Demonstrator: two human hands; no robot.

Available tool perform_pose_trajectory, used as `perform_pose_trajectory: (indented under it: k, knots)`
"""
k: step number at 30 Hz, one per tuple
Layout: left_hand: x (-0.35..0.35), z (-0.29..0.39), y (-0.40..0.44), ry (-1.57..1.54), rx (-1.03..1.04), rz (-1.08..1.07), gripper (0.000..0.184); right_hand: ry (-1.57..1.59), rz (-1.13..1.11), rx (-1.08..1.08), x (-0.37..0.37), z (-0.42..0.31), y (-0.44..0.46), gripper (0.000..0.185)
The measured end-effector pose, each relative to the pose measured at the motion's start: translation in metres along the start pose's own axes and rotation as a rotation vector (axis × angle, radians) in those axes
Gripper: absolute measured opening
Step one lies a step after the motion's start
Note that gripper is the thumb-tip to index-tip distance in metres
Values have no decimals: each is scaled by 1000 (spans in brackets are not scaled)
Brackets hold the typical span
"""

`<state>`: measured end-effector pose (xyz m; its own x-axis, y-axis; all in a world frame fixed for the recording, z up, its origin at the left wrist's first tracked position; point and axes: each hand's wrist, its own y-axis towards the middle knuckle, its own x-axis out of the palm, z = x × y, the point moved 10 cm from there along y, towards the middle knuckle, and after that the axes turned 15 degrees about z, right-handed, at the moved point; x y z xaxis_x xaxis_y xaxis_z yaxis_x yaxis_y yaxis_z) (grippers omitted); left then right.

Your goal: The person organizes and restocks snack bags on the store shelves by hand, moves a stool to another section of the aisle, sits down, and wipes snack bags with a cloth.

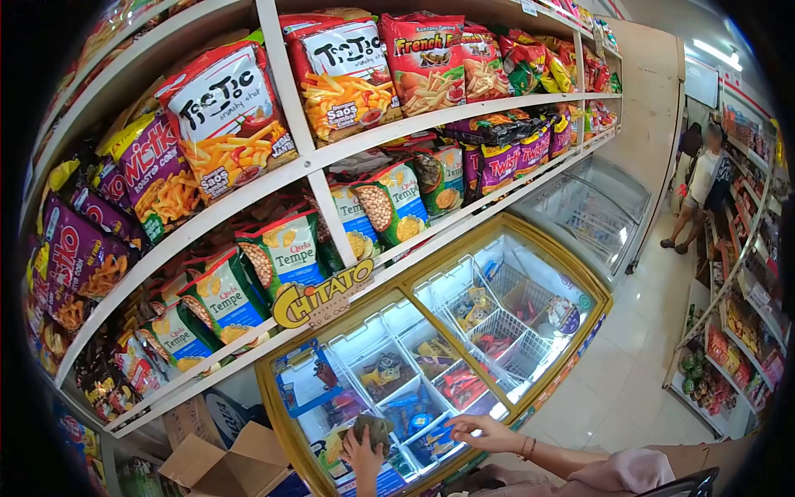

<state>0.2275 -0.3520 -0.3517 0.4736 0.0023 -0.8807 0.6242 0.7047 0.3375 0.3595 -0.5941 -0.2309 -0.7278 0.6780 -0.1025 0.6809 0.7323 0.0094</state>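
Observation:
Over the near end of a glass-topped chest freezer (609, 308) with a gold frame, my left hand (363, 455) is closed around a dark greenish-brown object (370, 432), which I cannot identify. To its right, my right hand (480, 432) hovers above the freezer with its fingers partly bent and apart, holding nothing. A bracelet circles the right wrist. Beneath the glass, white wire baskets (517, 352) hold wrapped items, among them blue packets (411, 417) and red packets (460, 388).
Shelves (222, 197) of snack bags run above the freezer, with a yellow Chitato sign (323, 294). An open cardboard box (228, 464) sits at lower left. Another freezer (588, 211) stands beyond. Down the aisle, a person (704, 178) stands beside shelves (745, 302) on the right.

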Motion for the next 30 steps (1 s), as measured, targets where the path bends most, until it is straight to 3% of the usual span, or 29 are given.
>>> perform_pose_trajectory:
  k: [4, 8, 14, 18, 22, 26, 30]
  knots:
    - [5, 0, -11, -104, 171, 200, 27, -26, -9, -7, 21, -6, -6, 28]
    - [26, 14, -32, -50, 279, 102, 24, 40, 3, 27, 33, -2, -9, 30]
    - [-18, 57, -21, -91, 84, 8, 43, 90, 3, -2, 19, 21, -5, 34]
    - [-49, 118, 36, -154, 160, 114, 46, 50, -13, -19, -22, 16, 11, 33]
    - [-137, 238, 126, -331, 480, 452, 44, -70, -19, -110, -81, 6, 34, 34]
    - [-216, 344, 197, -284, 731, 721, 40, -94, -21, -160, -136, -4, 61, 34]
    - [-268, 411, 269, -156, 794, 933, 31, -92, 11, -168, -174, 5, 73, 34]
